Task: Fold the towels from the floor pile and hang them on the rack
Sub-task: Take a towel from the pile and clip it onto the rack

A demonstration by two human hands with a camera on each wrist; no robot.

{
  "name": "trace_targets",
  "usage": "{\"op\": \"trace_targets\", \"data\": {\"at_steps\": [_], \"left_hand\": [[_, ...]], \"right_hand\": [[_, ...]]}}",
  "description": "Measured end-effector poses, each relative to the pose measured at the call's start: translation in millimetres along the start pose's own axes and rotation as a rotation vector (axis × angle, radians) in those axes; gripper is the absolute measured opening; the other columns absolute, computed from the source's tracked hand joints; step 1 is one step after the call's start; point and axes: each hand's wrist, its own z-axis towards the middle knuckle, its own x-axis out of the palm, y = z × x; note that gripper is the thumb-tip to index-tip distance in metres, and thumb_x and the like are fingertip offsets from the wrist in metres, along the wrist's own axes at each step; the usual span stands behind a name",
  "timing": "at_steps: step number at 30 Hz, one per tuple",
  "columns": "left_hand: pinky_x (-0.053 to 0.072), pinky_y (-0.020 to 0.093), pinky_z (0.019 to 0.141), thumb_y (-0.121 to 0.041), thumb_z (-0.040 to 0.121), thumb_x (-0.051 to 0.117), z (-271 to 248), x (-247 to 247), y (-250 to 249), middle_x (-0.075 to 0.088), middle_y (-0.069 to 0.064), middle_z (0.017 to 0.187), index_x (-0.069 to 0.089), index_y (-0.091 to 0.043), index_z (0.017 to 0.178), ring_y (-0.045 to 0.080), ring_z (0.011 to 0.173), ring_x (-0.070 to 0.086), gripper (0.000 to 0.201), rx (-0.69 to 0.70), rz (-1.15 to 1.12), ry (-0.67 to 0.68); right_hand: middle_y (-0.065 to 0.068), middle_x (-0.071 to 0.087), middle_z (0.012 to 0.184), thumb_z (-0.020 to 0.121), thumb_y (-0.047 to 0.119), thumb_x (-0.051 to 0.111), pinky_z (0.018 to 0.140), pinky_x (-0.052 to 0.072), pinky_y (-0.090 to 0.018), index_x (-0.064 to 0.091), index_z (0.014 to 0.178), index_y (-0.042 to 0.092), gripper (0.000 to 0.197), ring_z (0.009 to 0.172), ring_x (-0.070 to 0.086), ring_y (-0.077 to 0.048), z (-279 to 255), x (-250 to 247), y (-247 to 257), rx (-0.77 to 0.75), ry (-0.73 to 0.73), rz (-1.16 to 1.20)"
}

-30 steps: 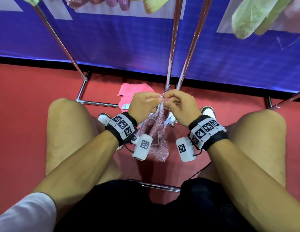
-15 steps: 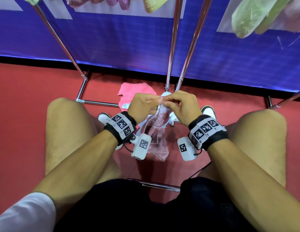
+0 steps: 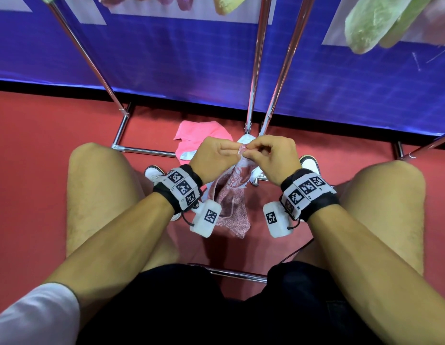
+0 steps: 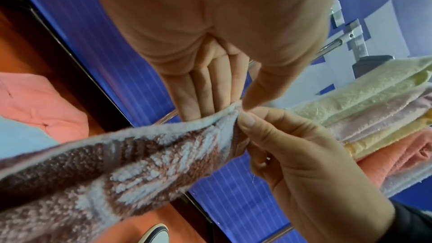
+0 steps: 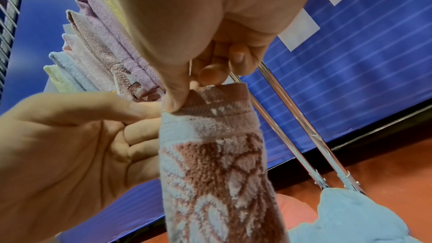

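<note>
Terry cloth patterned in dusty pink and white, the towel [image 3: 232, 195] hangs between the person's knees, just below the middle of the head view, its lower end toward the red floor [image 3: 42, 150]. Left hand [image 3: 214, 154] and right hand [image 3: 273, 156] meet at its top corner, each pinching the hem between thumb and curled fingers [image 4: 210, 84]. At 12 o'clock from the hands, a bright pink towel [image 3: 199, 131] and a pale blue one [image 5: 355, 215] lie on the floor beside the chrome rack [image 3: 256, 70] legs. Folded towels [image 5: 98, 43] in lilac, pink, blue and cream hang on the rack above.
</note>
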Motion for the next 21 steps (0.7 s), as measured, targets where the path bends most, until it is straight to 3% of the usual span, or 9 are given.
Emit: {"op": "trace_targets", "data": {"at_steps": [2, 4, 7, 10, 12, 14, 16, 19, 21], "left_hand": [[0.059, 0.031, 0.077, 0.011, 0.083, 0.063, -0.4, 0.2, -1.3, 0.076, -0.001, 0.087, 0.073, -0.01, 0.103, 0.013, 0.08, 0.072, 0.03, 0.007, 0.021, 0.015], [0.058, 0.03, 0.077, 0.008, 0.082, 0.067, -1.1, 2.1, -1.1, 0.077, 0.002, 0.088, 0.074, -0.012, 0.1, 0.012, 0.081, 0.072, 0.028, 0.009, 0.04, 0.041], [0.059, 0.044, 0.08, -0.011, 0.081, 0.073, 0.8, 2.4, 2.3, 0.077, 0.006, 0.089, 0.077, -0.016, 0.098, 0.021, 0.084, 0.073, 0.018, 0.027, 0.092, 0.021], [0.058, 0.047, 0.078, -0.029, 0.086, 0.069, 3.7, -2.6, 2.6, 0.075, 0.008, 0.085, 0.078, -0.022, 0.094, 0.023, 0.077, 0.067, 0.014, 0.066, 0.102, 0.001], [0.055, 0.052, 0.085, -0.016, 0.09, 0.068, 6.1, -5.0, -0.2, 0.075, 0.013, 0.089, 0.078, -0.022, 0.093, 0.029, 0.085, 0.069, 0.012, 0.034, -0.02, 0.006], [0.056, 0.045, 0.085, -0.004, 0.091, 0.065, 6.0, -4.8, -1.1, 0.076, 0.008, 0.086, 0.074, -0.014, 0.096, 0.024, 0.084, 0.07, 0.015, -0.004, -0.063, 0.013], [0.058, 0.042, 0.082, -0.002, 0.091, 0.063, 5.4, -2.8, 1.4, 0.076, 0.008, 0.086, 0.072, -0.011, 0.097, 0.022, 0.082, 0.072, 0.014, -0.009, -0.053, 0.018], [0.055, 0.058, 0.085, -0.005, 0.092, 0.064, 5.5, -1.3, 5.1, 0.073, 0.022, 0.092, 0.074, -0.015, 0.095, 0.043, 0.089, 0.07, 0.014, -0.002, -0.027, -0.023], [0.053, 0.062, 0.084, -0.005, 0.092, 0.065, 6.5, -1.7, 6.6, 0.072, 0.027, 0.093, 0.073, -0.015, 0.093, 0.05, 0.091, 0.067, 0.013, -0.001, -0.03, -0.043]], "right_hand": [[0.014, 0.056, 0.056, 0.076, 0.016, 0.082, 0.057, 0.034, -0.006, 0.077, 0.079, 0.012, 0.007, 0.05, 0.049, 0.001, 0.0, -0.9, 1.1, 0.026, 0.009, 0.022], [0.01, 0.059, 0.056, 0.077, 0.015, 0.081, 0.055, 0.036, -0.006, 0.076, 0.078, 0.011, 0.006, 0.048, 0.052, 0.002, -0.2, -0.8, 1.9, 0.036, 0.026, 0.033], [0.013, 0.059, 0.056, 0.078, 0.017, 0.081, 0.056, 0.036, -0.008, 0.076, 0.078, 0.015, 0.005, 0.05, 0.051, -0.002, -0.6, 1.5, 0.5, 0.013, 0.031, -0.009], [0.016, 0.057, 0.058, 0.08, 0.017, 0.078, 0.058, 0.035, -0.006, 0.077, 0.08, 0.015, 0.003, 0.053, 0.05, -0.001, -0.1, 2.1, 0.3, -0.013, 0.006, -0.022], [0.015, 0.057, 0.059, 0.081, 0.015, 0.077, 0.059, 0.035, -0.004, 0.077, 0.082, 0.014, 0.001, 0.055, 0.051, 0.001, 0.8, 0.7, 0.7, -0.009, -0.017, -0.013], [0.02, 0.055, 0.059, 0.081, 0.012, 0.076, 0.059, 0.036, -0.004, 0.077, 0.083, 0.013, 0.002, 0.055, 0.052, 0.003, 1.0, -0.5, -0.1, -0.015, -0.016, -0.014], [0.019, 0.055, 0.059, 0.081, 0.011, 0.076, 0.059, 0.036, -0.003, 0.077, 0.083, 0.011, 0.003, 0.055, 0.052, 0.003, 0.6, -0.5, -1.0, -0.023, 0.002, -0.024], [0.012, 0.058, 0.063, 0.081, 0.008, 0.076, 0.061, 0.037, -0.003, 0.076, 0.083, 0.01, 0.002, 0.057, 0.054, 0.005, -0.6, 0.7, -1.4, -0.038, 0.016, -0.006], [0.01, 0.058, 0.064, 0.081, 0.009, 0.076, 0.063, 0.037, -0.004, 0.075, 0.082, 0.01, 0.002, 0.059, 0.054, 0.005, -0.8, 2.4, -1.0, -0.06, 0.013, -0.004]]}}
